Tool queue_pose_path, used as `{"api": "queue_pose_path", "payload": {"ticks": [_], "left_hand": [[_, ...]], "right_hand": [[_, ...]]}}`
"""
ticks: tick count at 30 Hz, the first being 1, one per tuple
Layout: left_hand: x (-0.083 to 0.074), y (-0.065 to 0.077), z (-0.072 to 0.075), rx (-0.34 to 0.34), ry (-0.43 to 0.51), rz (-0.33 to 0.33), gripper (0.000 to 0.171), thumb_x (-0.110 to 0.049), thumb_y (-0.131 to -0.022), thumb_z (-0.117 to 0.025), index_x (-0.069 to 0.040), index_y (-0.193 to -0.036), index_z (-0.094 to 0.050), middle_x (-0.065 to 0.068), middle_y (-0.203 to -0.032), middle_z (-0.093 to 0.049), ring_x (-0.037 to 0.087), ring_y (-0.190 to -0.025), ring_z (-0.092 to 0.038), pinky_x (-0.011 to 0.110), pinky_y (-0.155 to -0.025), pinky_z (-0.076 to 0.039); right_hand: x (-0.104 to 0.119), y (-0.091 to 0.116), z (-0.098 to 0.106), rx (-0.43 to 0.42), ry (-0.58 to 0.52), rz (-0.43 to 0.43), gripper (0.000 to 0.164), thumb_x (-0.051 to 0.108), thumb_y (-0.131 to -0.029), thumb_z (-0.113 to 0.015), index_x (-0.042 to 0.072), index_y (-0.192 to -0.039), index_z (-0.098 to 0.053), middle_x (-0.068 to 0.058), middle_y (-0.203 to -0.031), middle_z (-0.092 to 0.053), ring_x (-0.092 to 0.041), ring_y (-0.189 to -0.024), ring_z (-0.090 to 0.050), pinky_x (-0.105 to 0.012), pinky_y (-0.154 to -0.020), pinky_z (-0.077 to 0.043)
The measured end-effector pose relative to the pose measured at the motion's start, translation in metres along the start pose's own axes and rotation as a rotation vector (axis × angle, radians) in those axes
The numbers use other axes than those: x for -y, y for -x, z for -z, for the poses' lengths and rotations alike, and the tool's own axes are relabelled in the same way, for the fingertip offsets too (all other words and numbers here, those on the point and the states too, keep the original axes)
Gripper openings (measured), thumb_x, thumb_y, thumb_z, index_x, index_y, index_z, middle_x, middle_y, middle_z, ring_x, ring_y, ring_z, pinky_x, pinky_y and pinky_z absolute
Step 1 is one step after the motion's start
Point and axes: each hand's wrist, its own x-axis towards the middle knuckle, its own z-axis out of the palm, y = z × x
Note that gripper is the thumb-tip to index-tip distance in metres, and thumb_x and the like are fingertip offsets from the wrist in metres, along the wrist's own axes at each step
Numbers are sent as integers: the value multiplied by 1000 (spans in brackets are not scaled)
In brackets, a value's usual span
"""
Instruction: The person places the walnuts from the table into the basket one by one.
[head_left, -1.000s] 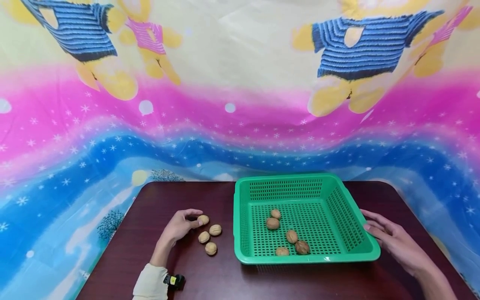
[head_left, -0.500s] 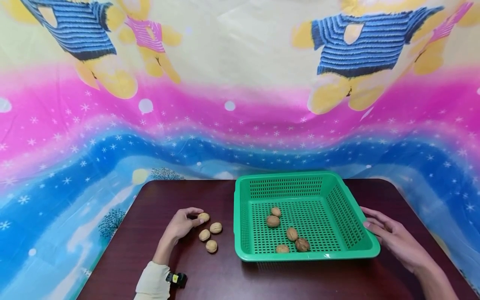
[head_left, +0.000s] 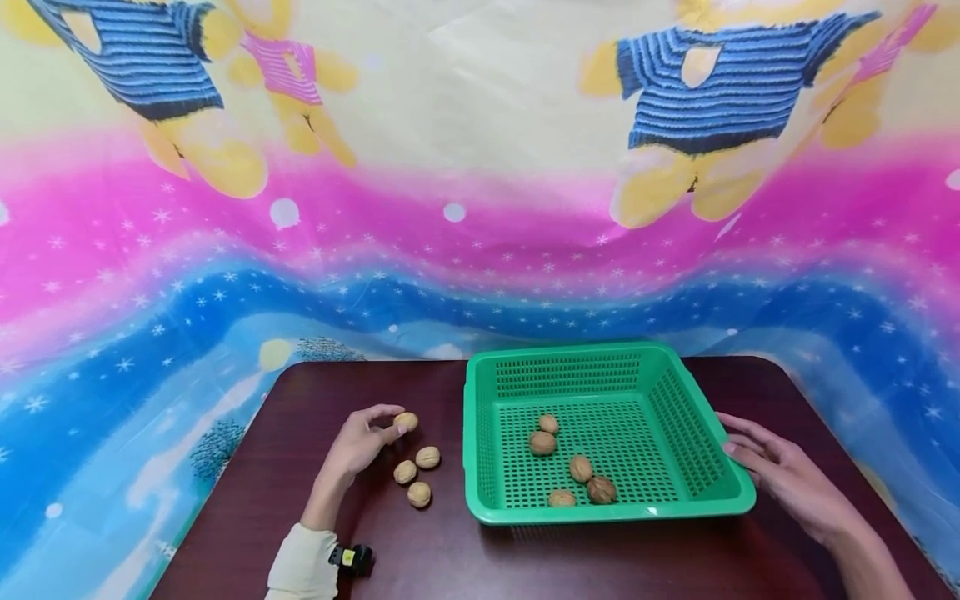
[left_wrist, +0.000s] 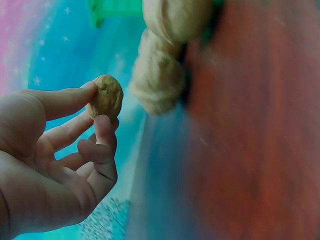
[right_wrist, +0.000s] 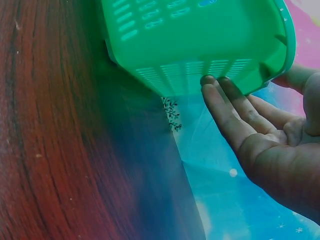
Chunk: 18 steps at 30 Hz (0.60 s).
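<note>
Between thumb and fingertips my left hand (head_left: 358, 442) pinches a tan walnut (head_left: 406, 422); the left wrist view shows this walnut (left_wrist: 106, 96) held up in front of the backdrop. Several loose walnuts (head_left: 419, 495) lie on the table just below and right of that hand. A green plastic basket (head_left: 609, 517) stands right of centre, with several walnuts (head_left: 543, 442) on its slotted floor. My right hand (head_left: 798, 479) is at the basket's right side, its thumb at the rim. In the right wrist view, its fairly straight fingers (right_wrist: 222, 102) touch the outer wall.
The dark reddish-brown table (head_left: 420, 558) has its far edge against a patterned cloth backdrop (head_left: 450, 250). A small black device (head_left: 352, 560) is strapped at the left sleeve cuff (head_left: 302, 562).
The left hand has lifted slightly with the pinched walnut, away from the loose ones. The right hand stays at the basket, and the basket's walnuts lie as before.
</note>
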Motion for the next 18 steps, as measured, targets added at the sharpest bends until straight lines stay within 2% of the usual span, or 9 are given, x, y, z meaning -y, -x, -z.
{"api": "queue_pose_path", "payload": {"ticks": [5, 8, 12, 16, 18], "left_hand": [[-19, -4, -3, -4, 12, -40, 41, -26, -104, -74, -12, -142, -69, 19, -117, -79, 35, -105, -74, 48, -90, -55], [-33, -8, -8, -14, 12, -68, 41, -28, -103, -75, -15, -142, -70, 22, -112, -78, 38, -109, -73, 50, -95, -55], [-54, -12, -16, -15, 24, -121, 39, -27, -102, -76, -15, -140, -72, 19, -109, -78, 31, -99, -74, 43, -90, -56], [-74, -18, -25, 14, 46, -181, 40, -27, -102, -77, -14, -139, -72, 14, -114, -78, 17, -84, -70, 34, -80, -54], [-83, -21, -29, 32, 49, -209, 40, -27, -102, -77, -13, -139, -72, 14, -116, -77, 14, -83, -69, 32, -78, -53]], "right_hand": [[1, 0, -2, -11, 5, -1, 60, 20, -118, -45, 2, -170, -21, 13, -131, -71, -4, -116, -73, -23, -89, -60], [1, 0, -3, -2, -9, 9, 60, 19, -118, -45, 1, -170, -21, 12, -132, -72, -5, -117, -73, -24, -90, -60], [1, -1, -3, 0, -11, 22, 59, 17, -117, -45, 1, -169, -22, 11, -132, -72, -5, -117, -73, -23, -90, -60], [0, 0, -3, -7, -6, 29, 59, 17, -117, -46, 1, -169, -23, 10, -131, -72, -5, -117, -73, -22, -90, -59], [0, 0, -3, -4, -9, 30, 59, 17, -117, -46, 1, -169, -23, 10, -131, -72, -5, -117, -73, -22, -90, -59]]}}
